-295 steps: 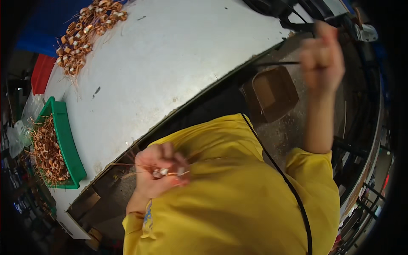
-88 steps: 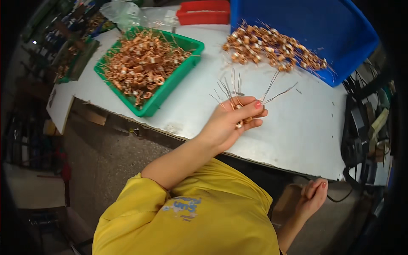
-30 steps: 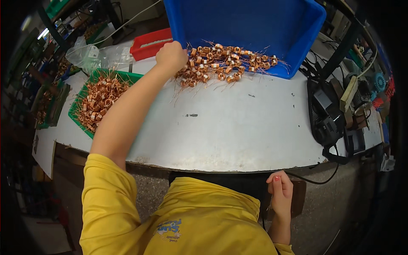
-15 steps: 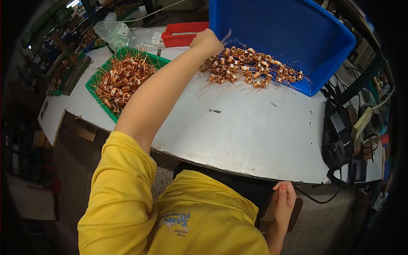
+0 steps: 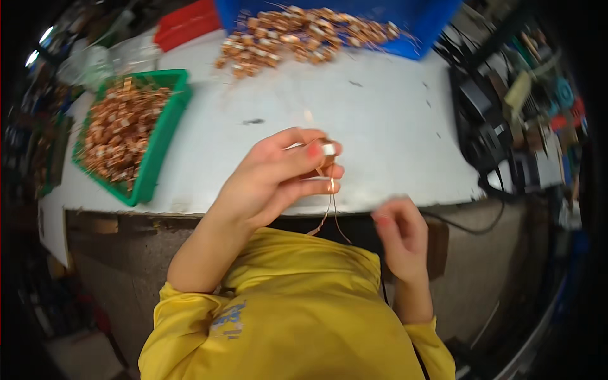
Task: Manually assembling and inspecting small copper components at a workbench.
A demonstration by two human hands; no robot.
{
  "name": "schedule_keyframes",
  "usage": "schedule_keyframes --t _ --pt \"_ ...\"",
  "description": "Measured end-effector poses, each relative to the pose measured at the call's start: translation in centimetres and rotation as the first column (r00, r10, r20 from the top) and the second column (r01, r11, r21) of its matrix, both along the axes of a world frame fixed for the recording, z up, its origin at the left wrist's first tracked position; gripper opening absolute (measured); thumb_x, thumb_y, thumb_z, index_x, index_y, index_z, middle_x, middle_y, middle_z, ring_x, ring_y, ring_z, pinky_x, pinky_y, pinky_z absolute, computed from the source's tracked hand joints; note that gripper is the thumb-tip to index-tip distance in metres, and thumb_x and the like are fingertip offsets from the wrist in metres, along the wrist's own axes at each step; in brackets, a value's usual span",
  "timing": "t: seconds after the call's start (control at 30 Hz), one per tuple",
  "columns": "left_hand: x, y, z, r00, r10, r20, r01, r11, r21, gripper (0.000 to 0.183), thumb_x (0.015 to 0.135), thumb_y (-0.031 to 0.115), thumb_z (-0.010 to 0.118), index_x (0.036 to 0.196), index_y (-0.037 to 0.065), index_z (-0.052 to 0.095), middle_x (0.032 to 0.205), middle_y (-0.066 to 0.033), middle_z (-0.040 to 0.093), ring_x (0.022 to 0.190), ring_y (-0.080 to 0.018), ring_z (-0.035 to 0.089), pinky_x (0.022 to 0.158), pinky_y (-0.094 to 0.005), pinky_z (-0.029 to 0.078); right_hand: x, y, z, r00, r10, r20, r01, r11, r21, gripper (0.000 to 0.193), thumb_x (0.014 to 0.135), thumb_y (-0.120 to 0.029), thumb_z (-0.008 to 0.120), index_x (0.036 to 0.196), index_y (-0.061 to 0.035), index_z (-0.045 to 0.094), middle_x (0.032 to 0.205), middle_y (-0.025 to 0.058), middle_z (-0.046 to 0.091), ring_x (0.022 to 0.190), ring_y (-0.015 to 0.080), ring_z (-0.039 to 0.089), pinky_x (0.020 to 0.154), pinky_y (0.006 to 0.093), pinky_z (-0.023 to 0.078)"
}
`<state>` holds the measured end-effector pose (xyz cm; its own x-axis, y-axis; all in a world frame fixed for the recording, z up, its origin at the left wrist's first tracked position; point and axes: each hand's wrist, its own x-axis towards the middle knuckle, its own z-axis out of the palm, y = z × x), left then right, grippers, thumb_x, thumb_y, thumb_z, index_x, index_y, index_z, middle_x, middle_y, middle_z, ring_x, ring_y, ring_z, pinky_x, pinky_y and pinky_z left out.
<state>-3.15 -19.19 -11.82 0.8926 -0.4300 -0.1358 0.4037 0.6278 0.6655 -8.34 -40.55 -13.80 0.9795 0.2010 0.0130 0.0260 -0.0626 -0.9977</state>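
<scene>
Above the table's near edge my left hand (image 5: 278,168) pinches a small copper wire coil (image 5: 327,158) between thumb and fingers. The coil has a white patch on its side, and two thin wire ends hang from it. To the right of these wires is my right hand (image 5: 404,237), its fingers curled in toward the thumb. Its fingertips are blurred, and I see nothing in them. More such coils (image 5: 288,41) lie heaped at the mouth of a tipped blue bin (image 5: 405,47). A green tray (image 5: 166,136) on the left is full of coils too.
The white table (image 5: 354,126) has its near edge just in front of my body. A red tray (image 5: 187,25) and clear plastic bags (image 5: 101,66) are at the back left. On the right stands a black device (image 5: 478,120) with cables.
My left hand has come back from the heap by the blue bin to in front of me, with a coil in it. My right hand has risen toward the table edge. The view has shifted.
</scene>
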Motion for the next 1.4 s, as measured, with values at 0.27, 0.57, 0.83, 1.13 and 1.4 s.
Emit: schedule_keyframes --t 0.27,0.57,0.83,1.13,1.4 --pt "-2.2 -1.6 -2.7 0.977 -0.201 -0.069 0.174 0.942 -0.287 0.029 0.076 0.004 0.064 0.101 -0.006 0.053 0.099 -0.0196 0.057 0.082 -0.0261 0.062 0.07 -0.0317 0.053 2.0 2.1 -0.3 0.909 0.117 0.4 -0.164 0.983 0.086 0.073 0.052 0.006 0.072 0.116 -0.0047 0.04 0.112 0.0146 0.053 0.088 0.0163 0.049 0.076 0.0252 0.038" --pt "-2.5 -2.3 -4.7 0.958 -0.275 -0.077 0.262 0.953 -0.15 0.034 0.064 0.002 0.072 0.094 -0.008 0.06 0.092 -0.0194 0.061 0.072 -0.0267 0.063 0.064 -0.0302 0.052 1.5 2.1 -1.1 0.945 0.166 0.282 -0.236 0.942 0.239 0.085 0.044 0.009 0.074 0.12 -0.0037 0.037 0.103 0.0151 0.058 0.089 0.0185 0.052 0.082 0.0276 0.039" --pt "-2.7 -2.6 -4.9 0.962 -0.269 -0.055 0.257 0.953 -0.161 0.034 0.061 -0.004 0.072 0.093 -0.007 0.06 0.089 -0.0182 0.062 0.069 -0.025 0.063 0.064 -0.0276 0.051 1.2 2.0 -1.1 0.94 0.178 0.292 -0.252 0.938 0.24 0.072 0.056 0.007 0.071 0.119 -0.0018 0.038 0.098 0.0095 0.059 0.082 0.0151 0.053 0.077 0.0234 0.04" --pt "-3.0 -2.9 -6.8 0.954 -0.298 -0.017 0.289 0.936 -0.203 0.029 0.067 -0.008 0.068 0.094 -0.005 0.059 0.085 -0.0173 0.063 0.071 -0.0226 0.063 0.065 -0.0253 0.052 0.6 1.7 -2.2 0.963 0.051 0.263 -0.197 0.8 0.567 0.069 0.054 0.004 0.075 0.114 0.0004 0.042 0.089 0.01 0.062 0.078 0.0151 0.053 0.072 0.0211 0.041" --pt "-3.9 -4.7 -3.2 0.954 -0.209 -0.217 0.18 0.972 -0.148 0.024 0.071 -0.004 0.065 0.092 -0.004 0.053 0.077 -0.0157 0.061 0.061 -0.0223 0.061 0.056 -0.0258 0.052 1.1 -0.4 -2.0 0.915 0.031 0.403 -0.121 0.972 0.2 0.074 0.05 0.0 0.078 0.115 -0.0012 0.045 0.098 0.0091 0.062 0.082 0.0154 0.055 0.081 0.0251 0.039"
